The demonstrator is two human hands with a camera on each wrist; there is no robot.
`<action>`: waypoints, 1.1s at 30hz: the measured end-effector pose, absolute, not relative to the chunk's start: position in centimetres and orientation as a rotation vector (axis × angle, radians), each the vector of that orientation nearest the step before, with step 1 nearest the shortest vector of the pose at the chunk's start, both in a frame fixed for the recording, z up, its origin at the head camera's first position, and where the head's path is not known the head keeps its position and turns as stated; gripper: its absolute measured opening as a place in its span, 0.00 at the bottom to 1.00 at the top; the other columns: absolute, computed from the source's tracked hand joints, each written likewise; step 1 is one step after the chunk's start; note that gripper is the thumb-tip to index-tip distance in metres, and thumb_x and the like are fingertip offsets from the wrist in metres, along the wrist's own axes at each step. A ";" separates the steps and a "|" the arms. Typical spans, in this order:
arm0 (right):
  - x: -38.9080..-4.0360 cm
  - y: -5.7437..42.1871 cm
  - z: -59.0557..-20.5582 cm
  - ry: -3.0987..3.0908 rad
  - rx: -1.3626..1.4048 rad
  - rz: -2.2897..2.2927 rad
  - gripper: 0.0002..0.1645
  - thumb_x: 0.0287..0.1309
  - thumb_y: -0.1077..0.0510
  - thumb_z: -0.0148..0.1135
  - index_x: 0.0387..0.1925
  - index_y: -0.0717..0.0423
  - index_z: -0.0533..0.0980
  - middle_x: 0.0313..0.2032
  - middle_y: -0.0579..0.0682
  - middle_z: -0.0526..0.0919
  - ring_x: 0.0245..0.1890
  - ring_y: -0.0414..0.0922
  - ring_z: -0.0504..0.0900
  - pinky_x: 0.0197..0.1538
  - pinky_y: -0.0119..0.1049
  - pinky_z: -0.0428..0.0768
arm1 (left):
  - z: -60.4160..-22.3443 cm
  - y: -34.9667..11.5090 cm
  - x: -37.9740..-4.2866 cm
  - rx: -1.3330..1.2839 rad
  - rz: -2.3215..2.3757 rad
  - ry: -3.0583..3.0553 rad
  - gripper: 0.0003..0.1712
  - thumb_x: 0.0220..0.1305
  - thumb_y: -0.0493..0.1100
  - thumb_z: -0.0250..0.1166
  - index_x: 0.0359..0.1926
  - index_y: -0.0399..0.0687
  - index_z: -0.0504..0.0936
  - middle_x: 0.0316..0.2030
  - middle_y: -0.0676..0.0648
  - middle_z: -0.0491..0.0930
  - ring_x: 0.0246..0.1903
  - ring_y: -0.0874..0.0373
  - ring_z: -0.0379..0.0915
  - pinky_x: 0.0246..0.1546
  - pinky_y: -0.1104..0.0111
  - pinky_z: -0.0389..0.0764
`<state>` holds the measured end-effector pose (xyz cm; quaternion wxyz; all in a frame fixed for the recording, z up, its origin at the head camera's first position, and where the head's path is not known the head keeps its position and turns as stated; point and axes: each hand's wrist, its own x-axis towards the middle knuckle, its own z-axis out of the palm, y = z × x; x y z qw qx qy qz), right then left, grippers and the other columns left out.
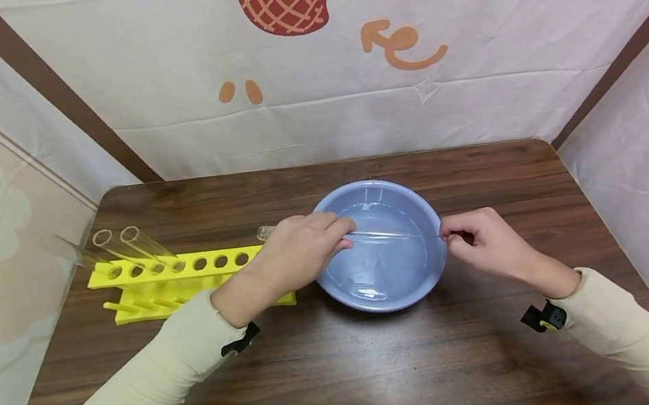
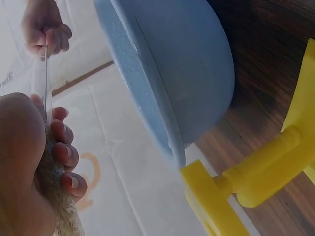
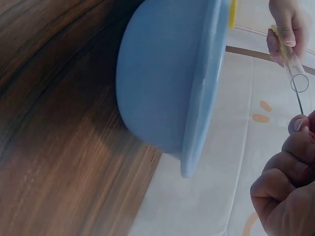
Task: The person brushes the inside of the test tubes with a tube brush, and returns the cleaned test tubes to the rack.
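My left hand (image 1: 300, 251) grips a clear glass test tube (image 1: 366, 235) over the blue basin (image 1: 376, 307), fingers curled round it. The tube lies nearly level, its rounded end past the hand on the left and its mouth toward the right. Inside the tube, the bristles of a test tube brush (image 2: 58, 199) show beneath the left palm. From the mouth comes the brush's thin twisted wire, and my right hand (image 1: 486, 242) pinches it by the basin's right rim. The wire's far end is hidden in the right fingers.
Left of the basin stands a yellow test tube rack (image 1: 219, 250), partly behind the left forearm. Three glass test tubes (image 1: 143, 242) lean in its left holes. Water appears to lie in the basin. A printed cloth (image 1: 314, 128) hangs behind the wooden table (image 1: 386, 374).
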<state>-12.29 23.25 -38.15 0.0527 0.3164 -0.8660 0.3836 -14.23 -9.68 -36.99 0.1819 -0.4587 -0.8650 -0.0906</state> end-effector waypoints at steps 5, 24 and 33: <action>-12.6 24.0 -38.5 -2.557 1.016 0.997 0.19 0.47 0.72 0.50 0.23 0.44 0.76 0.19 0.34 0.66 0.18 0.31 0.62 0.22 0.25 0.61 | -36.8 -10.2 -14.3 -1.279 -0.256 -2.477 0.13 0.72 0.49 0.65 0.51 0.47 0.82 0.37 0.50 0.84 0.33 0.56 0.80 0.27 0.64 0.81; -13.3 27.1 -37.7 -2.123 1.109 0.390 0.12 0.47 0.61 0.39 0.15 0.48 0.66 0.16 0.35 0.59 0.18 0.32 0.54 0.20 0.27 0.51 | -37.0 -11.6 -14.4 -1.261 -0.235 -2.497 0.16 0.73 0.50 0.63 0.53 0.44 0.81 0.42 0.47 0.85 0.37 0.55 0.81 0.31 0.63 0.83; -13.0 28.0 -37.3 -2.053 1.082 0.367 0.12 0.48 0.61 0.39 0.15 0.49 0.64 0.15 0.37 0.57 0.19 0.33 0.53 0.20 0.28 0.49 | -36.6 -12.0 -14.3 -1.254 -0.236 -2.498 0.19 0.77 0.53 0.57 0.54 0.44 0.81 0.41 0.47 0.85 0.37 0.55 0.81 0.31 0.63 0.83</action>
